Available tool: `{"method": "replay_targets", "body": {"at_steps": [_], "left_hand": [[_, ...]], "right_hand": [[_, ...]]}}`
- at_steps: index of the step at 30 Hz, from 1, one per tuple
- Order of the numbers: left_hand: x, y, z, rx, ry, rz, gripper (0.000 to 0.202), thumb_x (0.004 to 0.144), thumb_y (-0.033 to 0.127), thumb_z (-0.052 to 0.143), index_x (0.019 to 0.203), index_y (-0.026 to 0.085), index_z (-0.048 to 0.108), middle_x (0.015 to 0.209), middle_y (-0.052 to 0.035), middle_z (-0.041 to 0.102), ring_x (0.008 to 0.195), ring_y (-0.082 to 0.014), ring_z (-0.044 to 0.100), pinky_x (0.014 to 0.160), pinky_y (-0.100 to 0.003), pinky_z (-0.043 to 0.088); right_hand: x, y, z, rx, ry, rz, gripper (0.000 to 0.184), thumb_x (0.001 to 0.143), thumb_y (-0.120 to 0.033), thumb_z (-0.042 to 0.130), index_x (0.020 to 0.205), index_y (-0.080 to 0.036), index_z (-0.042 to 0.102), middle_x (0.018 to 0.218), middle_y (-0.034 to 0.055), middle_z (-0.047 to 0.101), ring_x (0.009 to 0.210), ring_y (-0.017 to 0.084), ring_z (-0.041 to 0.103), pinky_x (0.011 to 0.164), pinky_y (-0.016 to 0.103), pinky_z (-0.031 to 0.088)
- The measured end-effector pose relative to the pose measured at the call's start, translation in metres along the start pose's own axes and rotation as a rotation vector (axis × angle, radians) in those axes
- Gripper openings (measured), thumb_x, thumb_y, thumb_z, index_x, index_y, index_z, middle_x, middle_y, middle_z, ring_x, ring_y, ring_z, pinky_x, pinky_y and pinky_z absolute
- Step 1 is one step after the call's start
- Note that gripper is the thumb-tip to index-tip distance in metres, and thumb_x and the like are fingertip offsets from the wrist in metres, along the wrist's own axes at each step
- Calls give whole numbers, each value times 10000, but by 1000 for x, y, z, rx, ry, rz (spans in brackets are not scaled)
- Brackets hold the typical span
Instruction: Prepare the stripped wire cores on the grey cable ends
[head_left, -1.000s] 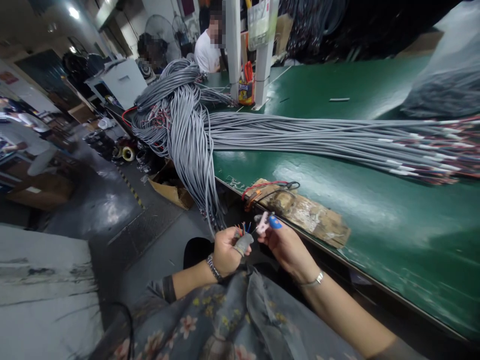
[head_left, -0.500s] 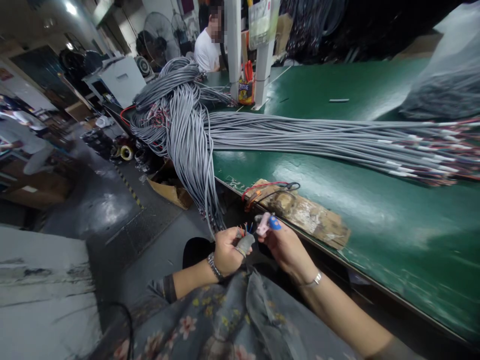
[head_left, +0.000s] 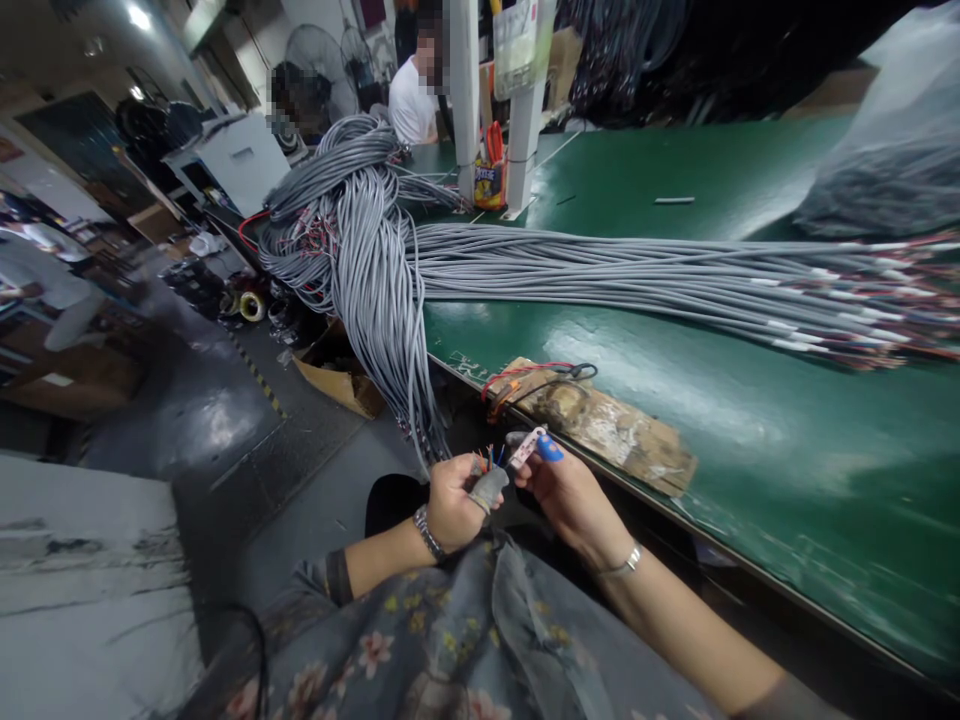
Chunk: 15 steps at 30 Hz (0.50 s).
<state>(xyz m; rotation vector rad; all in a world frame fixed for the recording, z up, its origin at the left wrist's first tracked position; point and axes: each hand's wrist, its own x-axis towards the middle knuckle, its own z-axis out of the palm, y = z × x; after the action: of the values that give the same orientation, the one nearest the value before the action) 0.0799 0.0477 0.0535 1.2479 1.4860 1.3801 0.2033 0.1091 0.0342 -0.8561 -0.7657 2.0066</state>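
In front of my lap, my left hand point(head_left: 459, 497) pinches the coloured wires point(head_left: 489, 457) at a cable's end, with orange and blue strands poking up past the fingers. A grey cover is on its thumb. Close by on the right, my right hand point(head_left: 564, 490) grips a small pale pink connector block point(head_left: 527, 449) with dark marks or holes along its face. Blue wrapping covers that thumb. The block is tilted, its lower end close to the wire tips; whether they touch I cannot tell. Fingers hide the rest of the held cable.
Grey cables point(head_left: 585, 262) lie across the green table point(head_left: 750, 430), and a looped bundle point(head_left: 382, 250) hangs off its edge. A stained wooden board point(head_left: 607, 430) with red and black leads rests at the near edge. A person point(head_left: 412, 100) sits behind a white post point(head_left: 466, 100).
My right hand has turned the connector block slightly, so its marked face now shows more clearly. My left hand has hardly moved, still pinching the wires.
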Motion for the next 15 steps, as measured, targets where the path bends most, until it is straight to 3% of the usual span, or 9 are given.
{"method": "replay_targets", "body": {"at_steps": [8, 15], "left_hand": [[0, -1, 0, -16, 16, -30, 390, 765, 526, 581, 657, 152, 605, 480, -2, 576, 407, -92, 531, 423, -194, 447], [-1, -3, 1, -23, 1, -58, 398, 746, 538, 591, 620, 161, 571, 468, 2, 564, 400, -90, 522, 419, -193, 438]], "right_hand": [[4, -6, -3, 47, 3, 80, 376, 575, -546, 771, 654, -196, 657, 539, -35, 562, 503, 90, 490, 490, 208, 436], [2, -6, -4, 106, -19, 76, 361, 566, -529, 785, 776, -242, 722, 814, 21, 727, 728, 167, 629, 655, 269, 503]]}}
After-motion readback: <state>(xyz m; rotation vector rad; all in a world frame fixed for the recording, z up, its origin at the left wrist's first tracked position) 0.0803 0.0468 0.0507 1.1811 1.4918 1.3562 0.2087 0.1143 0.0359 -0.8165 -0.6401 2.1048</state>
